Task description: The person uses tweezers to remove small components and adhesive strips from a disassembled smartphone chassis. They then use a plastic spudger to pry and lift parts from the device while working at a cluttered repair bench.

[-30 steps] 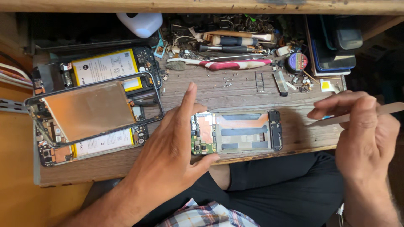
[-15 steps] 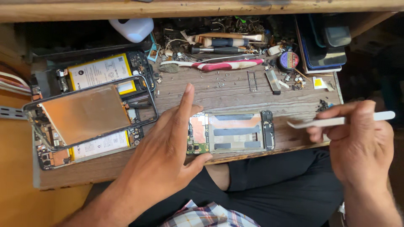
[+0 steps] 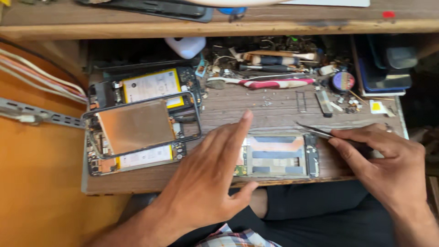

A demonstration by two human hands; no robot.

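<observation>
An opened phone body [image 3: 279, 155] with its back off lies near the front edge of a worn wooden board [image 3: 256, 107]. My left hand [image 3: 208, 180] rests flat on the phone's left end, fingers spread, index finger pointing away from me. My right hand [image 3: 382, 162] pinches a pair of metal tweezers [image 3: 315, 131], whose tips reach toward the phone's upper right corner. Whether the tips touch the phone is unclear.
Two more opened phones [image 3: 148, 87] with yellow-edged batteries and a copper-backed frame [image 3: 137, 126] lie at the left. Screwdrivers, a pink-handled brush [image 3: 270, 83], a round tin [image 3: 343, 81] and small parts crowd the back. Cables [image 3: 41, 75] run at far left.
My right hand came in from the right with the tweezers, dropping their tips from out beside the board to the phone's upper right corner. The left hand stayed on the phone.
</observation>
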